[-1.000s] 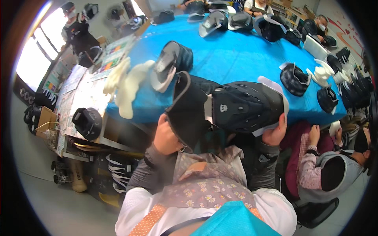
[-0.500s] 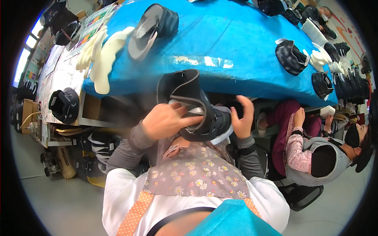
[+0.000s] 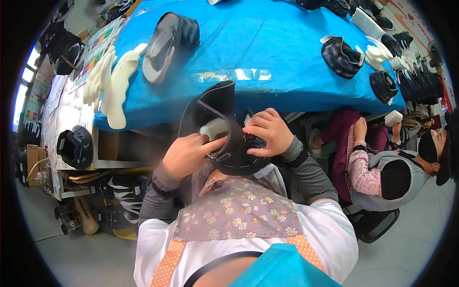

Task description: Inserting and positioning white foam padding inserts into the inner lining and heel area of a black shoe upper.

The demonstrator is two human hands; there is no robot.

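Note:
A black boot (image 3: 227,165) with a tall flared collar is held upright and tilted in front of my body, at the near edge of the blue-covered table. Inside its opening shows a smooth white piece (image 3: 214,128), partly covered by the collar. My left hand (image 3: 186,154) grips the boot's left rim, its index finger stretched across the edge below the white piece. With bent fingers, my right hand (image 3: 270,135) clasps the boot's right side. What lies under its fingertips is hidden.
On the blue table (image 3: 267,38) stands a black-and-grey liner (image 3: 174,43). White foot-shaped pieces (image 3: 117,93) lie at the left, near a black boot (image 3: 75,147). More dark liners (image 3: 342,57) are at the right. A seated co-worker (image 3: 382,177) is close on my right.
My right hand has gone from open beside the boot to gripping its right side. The boot has turned and shifted slightly left. My left hand stays at the rim. The view has shifted.

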